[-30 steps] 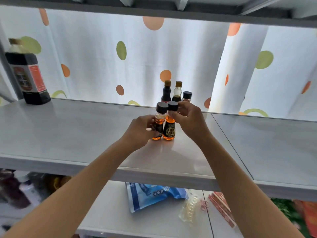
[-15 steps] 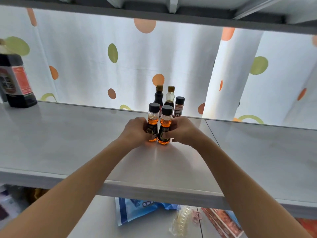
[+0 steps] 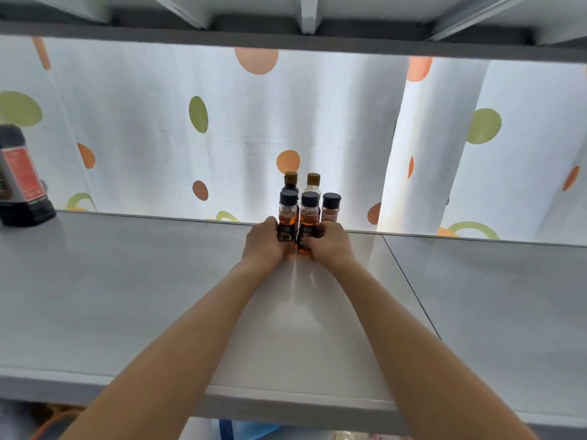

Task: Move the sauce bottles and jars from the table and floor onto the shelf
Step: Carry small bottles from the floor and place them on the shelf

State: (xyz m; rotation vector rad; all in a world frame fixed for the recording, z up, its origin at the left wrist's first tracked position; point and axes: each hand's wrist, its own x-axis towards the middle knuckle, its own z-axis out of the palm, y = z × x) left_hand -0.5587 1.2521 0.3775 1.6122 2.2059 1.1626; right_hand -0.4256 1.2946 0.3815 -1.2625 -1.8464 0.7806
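Head view looks along a smooth, pale grey shelf [image 3: 133, 287], its flat surface faintly glossy and split by a thin dark seam to the right of the bottles.

Far to the left on the shelf stands a big dark bottle [image 3: 22, 182], broad-shouldered, with a red label, cut off by the picture's edge.

Near the back edge of the shelf, the left hand [image 3: 265, 247] curls around the lower part of the left amber bottle [image 3: 287, 221], a small clear plastic bottle with orange liquid, a dark label and a ribbed black cap. Touching it on the right is the right amber bottle [image 3: 308, 223], the same shape, gripped low down by the right hand [image 3: 330, 246], fingers wrapped over its label. Both bottles stand upright, their bases on or just above the shelf; I cannot tell which.

Just behind them stand a dark brown-capped bottle [image 3: 290, 182] and a clear brown-capped bottle [image 3: 313, 183], slim-necked. Just right of the held pair is a small spice jar [image 3: 331, 207], cylindrical, black-capped, with pinkish powder inside.

Behind the shelf hangs a white curtain [image 3: 143, 128] in soft folds, dotted with green and orange ovals.
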